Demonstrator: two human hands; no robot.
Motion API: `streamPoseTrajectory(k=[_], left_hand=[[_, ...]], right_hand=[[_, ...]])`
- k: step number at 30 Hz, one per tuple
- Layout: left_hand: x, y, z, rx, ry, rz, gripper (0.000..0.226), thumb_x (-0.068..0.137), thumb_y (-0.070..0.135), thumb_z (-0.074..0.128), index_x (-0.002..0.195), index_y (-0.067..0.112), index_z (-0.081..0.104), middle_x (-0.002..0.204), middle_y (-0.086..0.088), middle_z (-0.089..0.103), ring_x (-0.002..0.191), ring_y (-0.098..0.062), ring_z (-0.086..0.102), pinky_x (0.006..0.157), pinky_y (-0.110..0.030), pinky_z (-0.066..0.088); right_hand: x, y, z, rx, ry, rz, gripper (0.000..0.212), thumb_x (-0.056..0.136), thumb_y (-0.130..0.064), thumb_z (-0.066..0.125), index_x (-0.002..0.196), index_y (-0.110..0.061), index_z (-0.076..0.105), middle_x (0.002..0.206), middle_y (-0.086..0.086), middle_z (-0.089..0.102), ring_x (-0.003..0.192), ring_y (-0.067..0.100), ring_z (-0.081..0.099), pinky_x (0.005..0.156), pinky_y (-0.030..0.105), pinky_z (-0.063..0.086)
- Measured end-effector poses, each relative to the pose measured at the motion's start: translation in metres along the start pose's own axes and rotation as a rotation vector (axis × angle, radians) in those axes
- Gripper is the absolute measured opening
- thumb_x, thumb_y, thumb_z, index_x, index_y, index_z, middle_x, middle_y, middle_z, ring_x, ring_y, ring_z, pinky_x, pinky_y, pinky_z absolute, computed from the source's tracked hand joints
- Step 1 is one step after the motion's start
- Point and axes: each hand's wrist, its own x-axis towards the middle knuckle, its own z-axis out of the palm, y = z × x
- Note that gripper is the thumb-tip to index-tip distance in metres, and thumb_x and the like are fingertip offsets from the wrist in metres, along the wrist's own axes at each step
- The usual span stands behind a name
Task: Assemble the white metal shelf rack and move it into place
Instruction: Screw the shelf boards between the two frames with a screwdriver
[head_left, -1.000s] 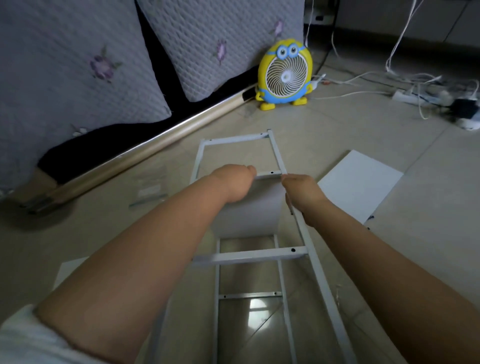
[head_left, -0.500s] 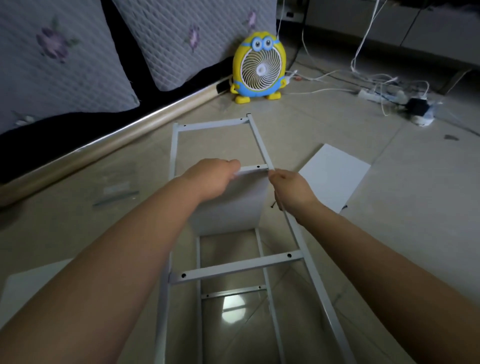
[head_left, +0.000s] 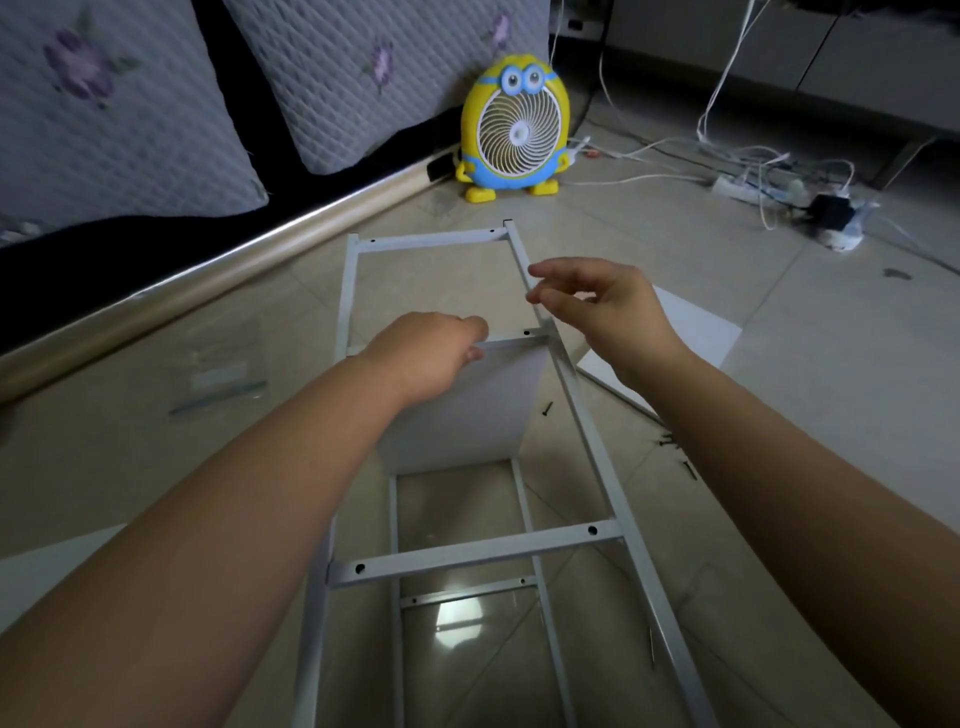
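frame (head_left: 467, 553): lying on floor (head_left: 831, 415)
left hand (head_left: 426, 358): fingers curled over panel (head_left: 467, 410) top edge
right hand (head_left: 608, 312): fingers loosely spread, just above frame rail

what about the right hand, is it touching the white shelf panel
Apart. Head view: the right hand is open, the frame rail showing between it and the white shelf panel; the left hand grips the panel's edge.

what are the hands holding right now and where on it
The left hand grips the white shelf panel by its top edge. The right hand holds nothing and hovers open above the frame rail.
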Motion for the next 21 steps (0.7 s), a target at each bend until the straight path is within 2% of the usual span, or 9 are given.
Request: streamPoseTrajectory(k=[2,4,6,8,10,11,13,15,21], left_hand=[[0.0,0.0,0.0,-0.009,0.007,-0.004,0.025,0.1,0.026,0.035,0.108,0.006,0.047,0.105,-0.018,0.058,0.097,-0.035,0.054,0.069,-0.031,0.032],[0.0,0.0,0.001,-0.011,0.019,0.0,0.025,0.1,0.025,0.035,0.108,0.005,0.048,0.105,-0.018,0.058,0.097,-0.035,0.054,0.069,-0.031,0.032],[-0.001,0.0,0.001,-0.006,0.027,0.007,0.025,0.1,0.025,0.036,0.108,0.005,0.048,0.104,-0.018,0.058,0.096,-0.034,0.054,0.067,-0.03,0.03],[-0.001,0.0,0.001,-0.006,0.027,0.006,0.025,0.1,0.025,0.036,0.108,0.004,0.048,0.104,-0.018,0.058,0.096,-0.034,0.054,0.067,-0.03,0.03],[-0.001,0.0,0.001,-0.003,0.025,0.005,0.025,0.1,0.025,0.036,0.109,0.005,0.048,0.104,-0.018,0.058,0.096,-0.034,0.054,0.068,-0.03,0.03],[-0.001,0.0,0.002,0.002,0.024,0.006,0.025,0.1,0.024,0.036,0.109,0.005,0.048,0.104,-0.018,0.058,0.097,-0.034,0.054,0.068,-0.03,0.03],[0.0,0.001,0.002,0.008,0.02,0.005,0.025,0.1,0.024,0.035,0.11,0.005,0.047,0.104,-0.018,0.058,0.097,-0.033,0.054,0.067,-0.03,0.03],[0.0,0.001,0.002,0.006,0.02,0.004,0.024,0.1,0.023,0.035,0.109,0.005,0.047,0.104,-0.018,0.058,0.096,-0.033,0.054,0.068,-0.03,0.031],[-0.001,0.0,0.003,0.018,0.025,0.015,0.026,0.1,0.023,0.035,0.111,0.004,0.047,0.107,-0.017,0.058,0.098,-0.033,0.055,0.07,-0.032,0.035]], right_hand=[[0.002,0.0,0.004,0.155,0.025,0.031,0.026,0.083,0.008,0.058,0.094,-0.016,0.064,0.061,-0.016,0.068,0.065,-0.007,0.062,0.06,0.005,0.042],[0.005,0.002,0.006,0.203,0.079,0.047,0.027,0.081,0.009,0.06,0.096,-0.013,0.064,0.058,-0.018,0.067,0.062,-0.007,0.063,0.058,0.006,0.044],[0.007,0.005,0.006,0.117,0.111,0.024,0.028,0.08,0.008,0.062,0.097,-0.014,0.065,0.065,-0.016,0.067,0.059,-0.006,0.062,0.059,0.007,0.046],[0.007,0.008,0.005,-0.05,0.101,-0.02,0.027,0.079,0.007,0.063,0.1,-0.01,0.067,0.079,-0.005,0.066,0.059,-0.009,0.06,0.066,0.006,0.048],[0.005,0.012,0.003,-0.255,0.055,-0.123,0.023,0.079,0.006,0.064,0.1,-0.001,0.07,0.09,0.002,0.067,0.068,-0.009,0.059,0.072,0.002,0.045],[0.005,0.012,0.002,-0.362,0.023,-0.193,0.021,0.079,0.006,0.065,0.098,0.001,0.07,0.092,0.007,0.068,0.076,-0.003,0.06,0.074,0.001,0.043],[0.005,0.012,0.001,-0.519,-0.026,-0.33,0.017,0.077,0.006,0.064,0.093,0.004,0.072,0.092,0.016,0.071,0.082,0.014,0.062,0.076,0.005,0.04],[0.006,0.011,0.0,-0.591,-0.056,-0.422,0.016,0.074,0.005,0.062,0.087,0.004,0.073,0.085,0.02,0.071,0.079,0.024,0.066,0.077,0.01,0.038],[0.012,0.01,-0.005,-0.623,-0.018,-0.472,0.017,0.073,0.003,0.06,0.083,0.002,0.073,0.08,0.017,0.072,0.076,0.028,0.069,0.074,0.013,0.042]])
